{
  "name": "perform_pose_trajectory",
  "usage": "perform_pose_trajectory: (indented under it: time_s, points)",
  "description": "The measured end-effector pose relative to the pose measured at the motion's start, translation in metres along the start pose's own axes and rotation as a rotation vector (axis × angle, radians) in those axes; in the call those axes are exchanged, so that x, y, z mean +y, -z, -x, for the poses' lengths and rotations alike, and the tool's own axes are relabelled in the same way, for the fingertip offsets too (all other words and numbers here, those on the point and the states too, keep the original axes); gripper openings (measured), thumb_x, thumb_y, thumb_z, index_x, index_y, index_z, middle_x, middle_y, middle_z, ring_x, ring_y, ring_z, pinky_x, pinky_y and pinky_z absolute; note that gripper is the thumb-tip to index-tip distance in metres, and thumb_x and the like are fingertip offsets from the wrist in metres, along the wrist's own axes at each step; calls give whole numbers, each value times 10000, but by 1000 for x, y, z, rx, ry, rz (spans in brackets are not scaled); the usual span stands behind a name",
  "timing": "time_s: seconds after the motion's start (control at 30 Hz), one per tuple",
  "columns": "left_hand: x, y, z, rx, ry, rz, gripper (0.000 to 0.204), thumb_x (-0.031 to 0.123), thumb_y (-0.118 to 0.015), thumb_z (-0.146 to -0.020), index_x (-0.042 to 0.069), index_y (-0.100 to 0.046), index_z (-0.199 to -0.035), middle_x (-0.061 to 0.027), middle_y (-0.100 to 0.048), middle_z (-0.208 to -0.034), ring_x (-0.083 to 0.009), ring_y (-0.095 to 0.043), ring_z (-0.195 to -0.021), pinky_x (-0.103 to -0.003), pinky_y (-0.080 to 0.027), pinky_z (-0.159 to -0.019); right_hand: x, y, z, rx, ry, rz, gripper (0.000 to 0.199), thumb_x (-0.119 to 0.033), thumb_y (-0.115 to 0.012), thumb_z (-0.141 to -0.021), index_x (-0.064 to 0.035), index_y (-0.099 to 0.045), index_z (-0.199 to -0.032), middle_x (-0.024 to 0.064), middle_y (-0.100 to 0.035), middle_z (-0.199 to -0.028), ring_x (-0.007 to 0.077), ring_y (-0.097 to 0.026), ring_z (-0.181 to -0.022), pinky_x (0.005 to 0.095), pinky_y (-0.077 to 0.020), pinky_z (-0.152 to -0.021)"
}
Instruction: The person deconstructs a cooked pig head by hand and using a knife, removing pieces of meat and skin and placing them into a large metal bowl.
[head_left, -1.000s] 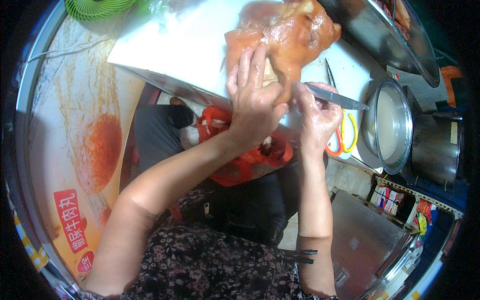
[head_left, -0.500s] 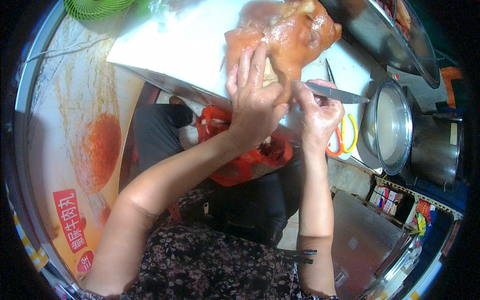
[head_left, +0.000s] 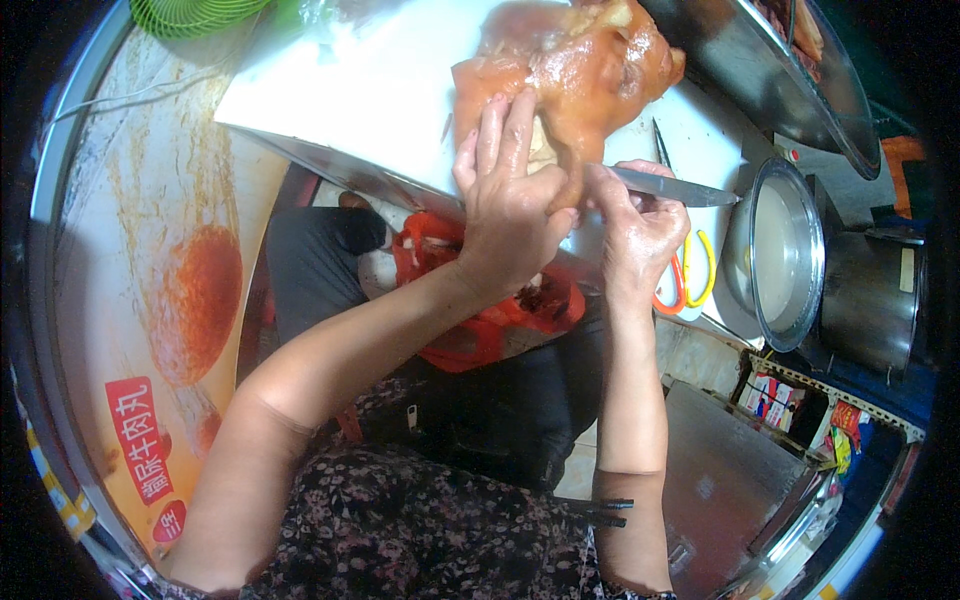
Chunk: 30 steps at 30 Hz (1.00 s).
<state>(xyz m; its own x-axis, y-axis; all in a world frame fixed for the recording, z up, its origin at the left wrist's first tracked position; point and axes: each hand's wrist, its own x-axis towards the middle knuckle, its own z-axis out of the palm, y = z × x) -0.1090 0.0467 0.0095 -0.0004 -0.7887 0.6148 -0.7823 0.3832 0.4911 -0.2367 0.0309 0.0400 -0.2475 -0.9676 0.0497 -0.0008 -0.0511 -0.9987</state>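
floral top (head_left: 410, 530): dark, small print, nearest the camera, bottom centre
trousers (head_left: 312, 255): dark, knees under the table edge
red plastic bag (head_left: 465, 345): sits low between the knees, pale and dark bits inside, contents unclear
left hand (head_left: 510, 205): bare, fingers stretched out over the meat, index and middle close together, thumb bent in by the near edge; palm side hidden
right hand (head_left: 640, 225): bare, fingers curled around the knife, thumb side right by the meat's near right edge; cannot tell if it touches
knife (head_left: 690, 190): grey metal blade, point out to the right, away from the meat; handle not made out
skin-on meat (head_left: 590, 90): large, glossy orange-brown, looks cooked, lies on the white tabletop at top centre, partly under the left hand; paler patch shows beside the fingers
scissors (head_left: 711, 268): one red handle loop, one yellow, right of the right hand, on the table
white tabletop (head_left: 340, 110): under the meat, strong glare
steel bowl (head_left: 820, 245): right of the scissors, cloudy pale liquid inside
steel pot (head_left: 868, 310): dark, just beyond the bowl
metal basin (head_left: 765, 75): big, upper right, more meat in it
green plastic basket (head_left: 190, 15): slatted, far upper left, cut by the frame
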Motion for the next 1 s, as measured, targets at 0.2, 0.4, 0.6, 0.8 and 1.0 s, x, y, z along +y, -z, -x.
perform_pose_trajectory:
  time_s: [0.2, 0.4, 0.6, 0.8, 1.0]
  points:
    - [1, 3, 0, -17, 17, 3, 329, 131, -879, -560, 26, -745, -841, -271, -321, -1615, -517, -296, -1476, -620, -257, -1121, 1, 10, 0, 36, 20, 18, 157, 46, -760, -863, 33, -639, -961, 63, -690, -765, 85, -629, -624, 228, -511, -573]
    - [-2, -1, 1, 9, 4, -1, 318, 136, -869, -561, 39, -746, -837, -261, -324, -1619, -508, -294, -1481, -604, -246, -1133, -3, 2, 7, -27, 37, -3, 157, 33, -774, -859, 13, -650, -955, 32, -686, -779, 61, -601, -640, 217, -491, -587]
    - [-1, 0, 1, 4, 21, 14, 270, 130, -843, -589, 42, -740, -822, -260, -337, -1614, -493, -299, -1484, -593, -238, -1140, 3, 5, 5, 40, 60, 81, 157, -21, -799, -857, -7, -665, -938, 7, -682, -798, 35, -566, -683, 202, -464, -611]
    - [-1, -1, 1, 5, 17, -21, 273, 117, -848, -578, 44, -731, -814, -263, -333, -1615, -480, -294, -1491, -597, -242, -1135, 2, -5, 9, -28, 223, 114, 165, -24, -799, -853, 12, -668, -947, 6, -674, -755, 44, -568, -659, 220, -468, -592]
    - [1, 1, 0, -11, 38, 30, 281, 107, -850, -583, 51, -737, -834, -254, -321, -1624, -477, -279, -1498, -609, -238, -1133, 9, 3, 4, 29, 221, 174, 166, -13, -805, -837, 5, -668, -928, 2, -660, -739, 46, -549, -647, 223, -468, -600]
